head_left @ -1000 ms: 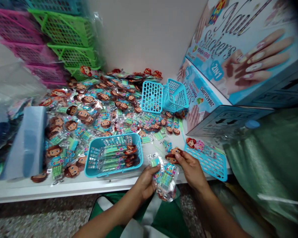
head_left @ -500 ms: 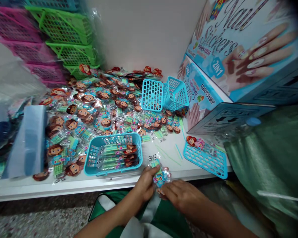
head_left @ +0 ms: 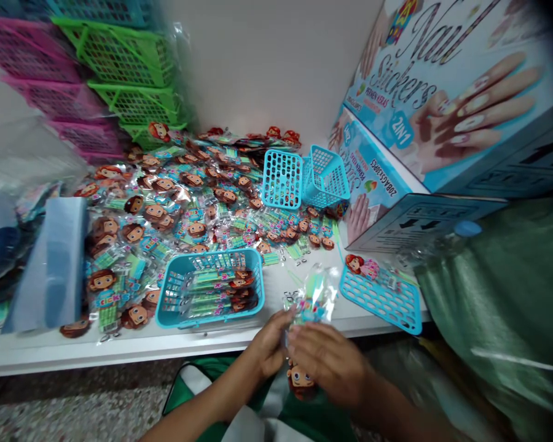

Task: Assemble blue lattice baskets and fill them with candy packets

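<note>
At the table's front edge, my left hand [head_left: 271,345] is closed on a clear doll-head packet [head_left: 299,379] with a printed cartoon face at its lower end. My right hand [head_left: 329,363] lies over the middle of the packets, fingers bent round a second packet [head_left: 317,293] of pale green sticks, slightly blurred. My hands cover part of both, so how many are held is unclear. Left of my hands stands a blue basket [head_left: 164,304] with several similar packets lying in a row. A big heap of such packets [head_left: 154,212] spreads behind it.
Stacked pink baskets [head_left: 50,98] and green baskets [head_left: 133,101] stand at the back left. Two small blue baskets [head_left: 283,178] are behind. On the right are nail-sticker boxes [head_left: 396,123], a blue perforated panel [head_left: 382,304] with a packet on it, and a green sack [head_left: 498,288].
My right hand has shifted up over the packets. A further packet of green sticks now shows above my hands, and a doll face shows below them. The filled basket has stayed put.
</note>
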A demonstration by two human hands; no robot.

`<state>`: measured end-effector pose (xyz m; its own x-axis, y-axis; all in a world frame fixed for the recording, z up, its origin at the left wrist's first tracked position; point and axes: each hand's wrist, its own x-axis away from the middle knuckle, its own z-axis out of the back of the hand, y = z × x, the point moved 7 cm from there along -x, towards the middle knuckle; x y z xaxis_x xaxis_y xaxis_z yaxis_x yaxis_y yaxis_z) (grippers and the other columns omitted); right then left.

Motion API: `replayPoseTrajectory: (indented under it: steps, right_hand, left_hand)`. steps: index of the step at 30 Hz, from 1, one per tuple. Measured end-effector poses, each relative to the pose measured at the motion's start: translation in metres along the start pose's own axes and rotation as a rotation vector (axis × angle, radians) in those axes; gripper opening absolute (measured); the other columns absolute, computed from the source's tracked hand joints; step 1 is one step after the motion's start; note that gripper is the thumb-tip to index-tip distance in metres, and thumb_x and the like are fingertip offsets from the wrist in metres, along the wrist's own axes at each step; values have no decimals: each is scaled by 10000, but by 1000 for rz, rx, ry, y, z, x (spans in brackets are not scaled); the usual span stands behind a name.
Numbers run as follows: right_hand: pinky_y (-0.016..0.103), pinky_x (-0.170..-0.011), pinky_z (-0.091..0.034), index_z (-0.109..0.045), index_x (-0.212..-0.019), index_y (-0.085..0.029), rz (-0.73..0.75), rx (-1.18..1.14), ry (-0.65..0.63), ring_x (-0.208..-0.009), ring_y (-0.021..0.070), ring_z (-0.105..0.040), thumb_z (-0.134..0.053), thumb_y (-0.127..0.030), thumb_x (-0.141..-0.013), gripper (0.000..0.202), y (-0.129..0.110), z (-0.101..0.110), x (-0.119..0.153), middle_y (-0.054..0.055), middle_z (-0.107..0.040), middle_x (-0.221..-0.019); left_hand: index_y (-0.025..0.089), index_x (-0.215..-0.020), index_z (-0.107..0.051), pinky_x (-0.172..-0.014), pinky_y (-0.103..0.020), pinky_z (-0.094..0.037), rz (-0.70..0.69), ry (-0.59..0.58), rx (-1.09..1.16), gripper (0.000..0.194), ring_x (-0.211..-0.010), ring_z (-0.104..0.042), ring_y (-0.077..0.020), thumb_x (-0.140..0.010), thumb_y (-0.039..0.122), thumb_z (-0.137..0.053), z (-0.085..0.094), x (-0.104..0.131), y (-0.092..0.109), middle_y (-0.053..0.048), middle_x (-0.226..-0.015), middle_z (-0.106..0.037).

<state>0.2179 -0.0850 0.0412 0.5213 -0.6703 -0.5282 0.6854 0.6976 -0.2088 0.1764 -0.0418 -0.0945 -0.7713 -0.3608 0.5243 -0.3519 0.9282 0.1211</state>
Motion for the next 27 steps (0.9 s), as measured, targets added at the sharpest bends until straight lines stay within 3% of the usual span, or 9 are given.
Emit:
replayPoseTrajectory:
  steps: [5,10,12,15,17,19,21,24,27]
  right_hand:
    - [329,-985,-476,-585,-1101,-119,12,-230,-163,-1076,164,-616,-535,-130,-908,200,-23,-40,21,71,-716,-1034]
    - [288,-925,-486,-602,-1032,-149,-51,-442,-246,-1006,150,-632,-426,-197,-959,197,-20,-26,14,59,-712,-993]
    - [257,-834,-503,-605,-1021,-174,-207,-477,-137,-905,138,-646,-397,-260,-965,232,10,-12,9,47,-706,-938]
    - [253,-752,-496,-617,-992,-196,-682,-242,72,-831,148,-644,-401,-304,-960,244,99,-5,15,43,-695,-916]
    - [296,-757,-493,-616,-1069,-183,-873,-9,26,-870,194,-640,-470,-392,-920,296,156,-19,14,76,-685,-1005]
    - [377,-864,-459,-543,-1235,-119,-944,244,-75,-1080,284,-567,-557,-432,-858,490,203,-36,5,165,-607,-1207]
    - [435,-901,-421,-555,-1230,-88,-973,394,-162,-1143,329,-521,-547,-357,-866,453,236,-50,-5,209,-565,-1268]
    - [434,-901,-408,-644,-1090,-108,-966,428,-190,-1064,297,-573,-412,-201,-914,305,249,-53,-12,183,-661,-1116]
    - [399,-939,-409,-627,-1096,-103,-915,418,-130,-1066,261,-576,-372,-195,-927,320,216,-33,-4,159,-654,-1147]
  left_hand:
    - [85,-945,-645,-697,-373,-528,73,-77,49,605,-824,-690,-301,-760,653,-547,-4,7,0,-161,-840,-711]
    - [84,-831,-655,-640,-282,-524,-11,54,-157,171,-690,-690,-212,-728,208,-712,16,7,-2,-118,-796,-718]
    - [77,-817,-652,-612,-275,-527,-15,95,-176,140,-609,-671,-184,-733,181,-694,20,8,-2,-105,-729,-707]
    - [49,-875,-650,-593,-316,-539,13,90,-187,200,-571,-662,-198,-779,225,-648,18,9,-3,-131,-710,-697]
    - [46,-902,-643,-588,-350,-548,8,86,-188,223,-605,-672,-224,-794,241,-634,16,9,-1,-142,-727,-695]
    - [77,-883,-633,-587,-368,-555,-24,107,-170,181,-638,-675,-231,-782,225,-651,15,9,2,-116,-741,-692]
    - [100,-852,-623,-587,-372,-557,-57,128,-149,151,-657,-675,-227,-762,210,-676,15,9,5,-90,-761,-687]
    - [106,-847,-627,-602,-370,-557,-84,129,-134,158,-679,-679,-225,-751,212,-695,14,8,10,-90,-800,-691]
    - [81,-848,-640,-581,-352,-539,-80,142,-154,215,-602,-668,-219,-770,276,-685,13,3,12,-114,-760,-694]
